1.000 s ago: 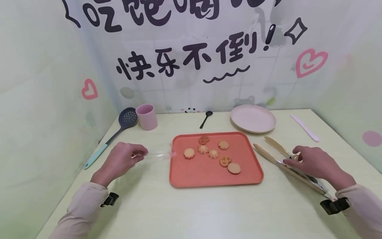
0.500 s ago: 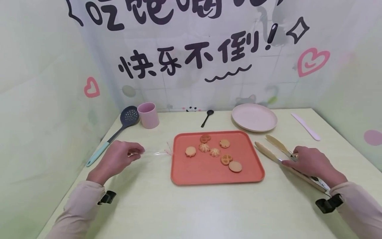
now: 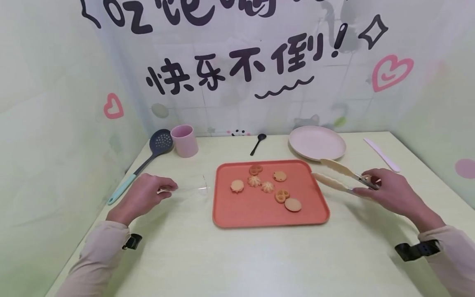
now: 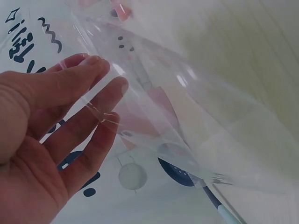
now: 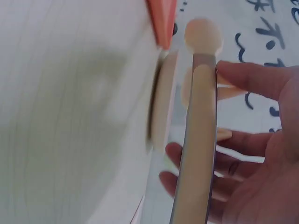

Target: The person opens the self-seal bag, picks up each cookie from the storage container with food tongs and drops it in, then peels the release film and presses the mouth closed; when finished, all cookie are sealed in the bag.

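Head view: pinching clear bag [image 4: 187,102] with left hand [image 3: 144,194], holding tongs [image 3: 331,182] in right hand [image 3: 391,190]; apparently barely begun, with cookies [image 3: 293,204] unbagged on tray [image 3: 248,215].

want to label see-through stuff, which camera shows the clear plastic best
The left wrist view: the clear plastic spreads widely across it, close up, with folds and glints visible. The head view shows only faint glints of it next to the left hand. The right wrist view does not show it.
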The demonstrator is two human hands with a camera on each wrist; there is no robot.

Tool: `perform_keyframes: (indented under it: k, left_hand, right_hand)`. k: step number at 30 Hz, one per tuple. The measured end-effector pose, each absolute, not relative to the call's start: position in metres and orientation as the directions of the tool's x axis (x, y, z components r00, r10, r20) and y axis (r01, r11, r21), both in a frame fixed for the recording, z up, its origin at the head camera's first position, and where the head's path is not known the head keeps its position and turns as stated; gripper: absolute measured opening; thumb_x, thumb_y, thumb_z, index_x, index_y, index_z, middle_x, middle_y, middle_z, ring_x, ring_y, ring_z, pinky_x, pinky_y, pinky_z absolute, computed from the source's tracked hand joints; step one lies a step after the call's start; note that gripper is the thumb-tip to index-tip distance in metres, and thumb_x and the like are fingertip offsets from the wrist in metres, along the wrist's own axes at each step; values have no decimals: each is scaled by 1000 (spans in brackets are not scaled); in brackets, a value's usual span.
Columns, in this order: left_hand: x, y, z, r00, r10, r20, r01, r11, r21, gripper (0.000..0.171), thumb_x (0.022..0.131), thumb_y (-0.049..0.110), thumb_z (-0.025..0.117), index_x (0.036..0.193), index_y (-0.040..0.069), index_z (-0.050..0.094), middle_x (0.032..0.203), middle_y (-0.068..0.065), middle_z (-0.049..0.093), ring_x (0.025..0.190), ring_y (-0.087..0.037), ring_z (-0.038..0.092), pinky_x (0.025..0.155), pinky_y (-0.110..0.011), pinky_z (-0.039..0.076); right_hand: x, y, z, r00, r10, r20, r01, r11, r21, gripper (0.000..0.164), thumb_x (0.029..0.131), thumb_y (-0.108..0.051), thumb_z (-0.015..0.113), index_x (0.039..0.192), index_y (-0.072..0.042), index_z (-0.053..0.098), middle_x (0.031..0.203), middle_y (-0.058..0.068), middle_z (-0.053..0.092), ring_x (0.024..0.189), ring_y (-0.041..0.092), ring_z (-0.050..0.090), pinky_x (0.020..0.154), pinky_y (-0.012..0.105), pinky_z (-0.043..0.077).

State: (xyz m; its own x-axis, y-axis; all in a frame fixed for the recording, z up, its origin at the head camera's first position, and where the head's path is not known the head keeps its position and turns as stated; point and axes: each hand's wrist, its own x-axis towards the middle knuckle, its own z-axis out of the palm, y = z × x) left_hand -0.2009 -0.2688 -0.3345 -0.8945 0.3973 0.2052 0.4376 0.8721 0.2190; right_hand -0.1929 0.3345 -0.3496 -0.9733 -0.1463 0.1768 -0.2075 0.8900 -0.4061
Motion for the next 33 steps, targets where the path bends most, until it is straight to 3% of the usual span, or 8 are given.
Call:
perform_keyframes:
  k: [5,9,20,33]
  left_hand:
    - [-203,-269,-339,-894,405,193,440,875,204,26,79,1,81,103,10,79,96,-4,80,91,-22,75,83,-45,59]
    - [-205,-268,-340,-896,409,173,440,871,217,27,79,1,82,104,9,78,98,-5,79,92,-23,75,85,-45,59]
    - [-213,-269,-344,-873,469,135,488,826,281,29,76,0,83,105,5,77,96,-6,79,88,-21,76,83,-41,61]
    - [-211,-268,-342,-852,509,125,522,805,282,29,77,2,83,104,5,77,96,-5,79,87,-19,75,80,-38,61]
  right_hand:
    - [-185,313,-348,-907,-311,283,-406,824,-395,42,75,-25,89,110,-9,71,92,0,64,81,-3,52,66,19,44]
    - [-182,299,-343,-847,-425,319,-520,786,-334,40,72,-26,91,105,-14,72,90,-8,63,81,-3,55,68,21,47]
    - [-185,294,-339,-796,-541,270,-602,750,-274,42,69,-29,92,104,-14,73,89,-12,60,82,-3,59,69,23,51]
    - [-190,293,-337,-806,-542,237,-590,709,-387,29,73,-20,90,96,-14,73,84,-9,61,73,-7,54,63,22,52]
